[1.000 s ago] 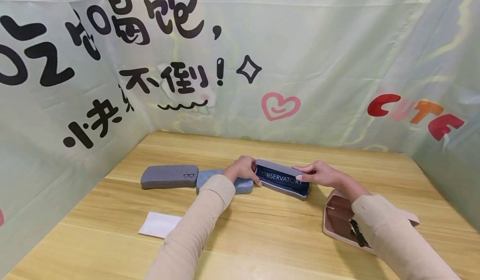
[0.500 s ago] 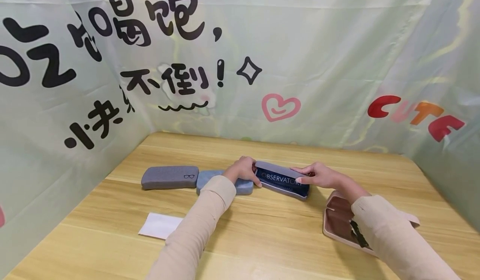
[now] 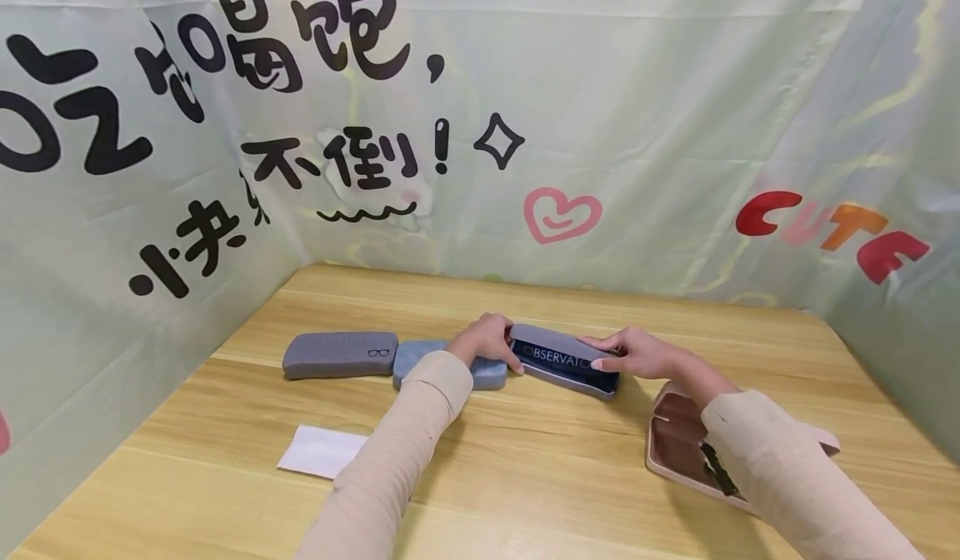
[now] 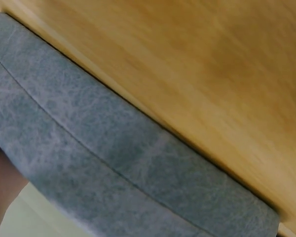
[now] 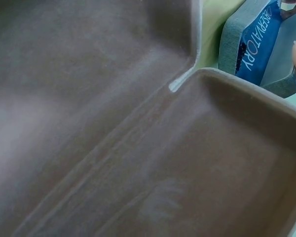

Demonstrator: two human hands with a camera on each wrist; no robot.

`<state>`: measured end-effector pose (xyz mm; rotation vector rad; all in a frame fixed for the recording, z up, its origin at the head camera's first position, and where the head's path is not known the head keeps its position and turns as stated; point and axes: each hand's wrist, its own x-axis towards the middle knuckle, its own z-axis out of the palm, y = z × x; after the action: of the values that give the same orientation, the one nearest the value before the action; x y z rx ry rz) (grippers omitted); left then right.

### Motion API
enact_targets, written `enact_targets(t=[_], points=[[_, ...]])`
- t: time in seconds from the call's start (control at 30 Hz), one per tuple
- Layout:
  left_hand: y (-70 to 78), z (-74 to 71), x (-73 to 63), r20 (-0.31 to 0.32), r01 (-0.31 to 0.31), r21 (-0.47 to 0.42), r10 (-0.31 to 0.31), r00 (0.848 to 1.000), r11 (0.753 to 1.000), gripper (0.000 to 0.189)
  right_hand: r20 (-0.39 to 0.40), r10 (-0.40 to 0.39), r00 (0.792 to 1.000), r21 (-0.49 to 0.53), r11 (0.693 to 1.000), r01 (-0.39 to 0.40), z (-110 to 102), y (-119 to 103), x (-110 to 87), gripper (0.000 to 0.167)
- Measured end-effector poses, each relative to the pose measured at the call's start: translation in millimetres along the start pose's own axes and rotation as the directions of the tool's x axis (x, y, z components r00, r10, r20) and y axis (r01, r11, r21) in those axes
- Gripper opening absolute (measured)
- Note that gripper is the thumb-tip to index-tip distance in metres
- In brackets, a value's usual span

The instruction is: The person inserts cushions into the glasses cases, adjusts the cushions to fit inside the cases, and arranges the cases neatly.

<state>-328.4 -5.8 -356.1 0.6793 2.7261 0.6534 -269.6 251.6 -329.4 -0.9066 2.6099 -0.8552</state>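
Note:
A grey glasses case (image 3: 570, 383) stands partly open on the table, its lid (image 3: 546, 337) tilted over the base. Dark blue material (image 3: 555, 357) inside bears white lettering that starts "OBSERVAT" in the head view; the right wrist view shows the whole word. My left hand (image 3: 486, 339) grips the left end of this case, thumb in front. At the right end my right hand (image 3: 643, 352) pinches the lid, thumb on the inner side and fingers on top. Under my left forearm lies a closed blue glasses case (image 3: 415, 362), which fills much of the left wrist view (image 4: 118, 133).
Left of the blue case lies a closed grey case (image 3: 330, 355) printed with a small glasses drawing. A folded white paper or cloth (image 3: 315, 450) is nearer me. Below my right forearm, an open brown-lined case (image 3: 675, 439) has a black item (image 3: 718, 467) in it, partly hidden.
The lid has come down a little under my right hand, covering more of the lettering. My left hand holds its place on the case.

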Motion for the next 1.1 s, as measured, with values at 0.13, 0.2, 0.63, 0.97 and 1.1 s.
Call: enact_targets(t=[0.13,0.2,0.63,0.97,1.1], points=[[-0.3,0.5,0.6,0.006,0.005,0.012,-0.005,1.0,1.0,0.033,0.018,-0.004,1.0,-0.061,0.998,0.005,1.3,-1.4,0.7,0.048],[-1.3,0.5,0.2,0.011,0.009,0.01,-0.009,1.0,1.0,0.038,0.046,-0.011,0.999,-0.102,0.995,0.015,2.8,-2.5,2.5,0.05],[-0.7,2.9,0.7,0.011,0.042,0.063,-0.043,0.999,0.997,0.058,0.038,0.142,0.989,-0.231,0.964,-0.129,8.1,-7.4,11.3,0.057],[3.6,5.1,0.8,0.047,0.076,0.12,-0.082,0.996,0.99,0.065,0.003,0.145,0.989,-0.268,0.953,-0.139,10.6,-9.0,11.5,0.057],[5.7,5.0,0.9,0.045,0.071,0.145,-0.078,0.996,0.987,0.061,0.0,0.131,0.991,-0.28,0.952,-0.126,10.2,-10.4,10.7,0.057]])
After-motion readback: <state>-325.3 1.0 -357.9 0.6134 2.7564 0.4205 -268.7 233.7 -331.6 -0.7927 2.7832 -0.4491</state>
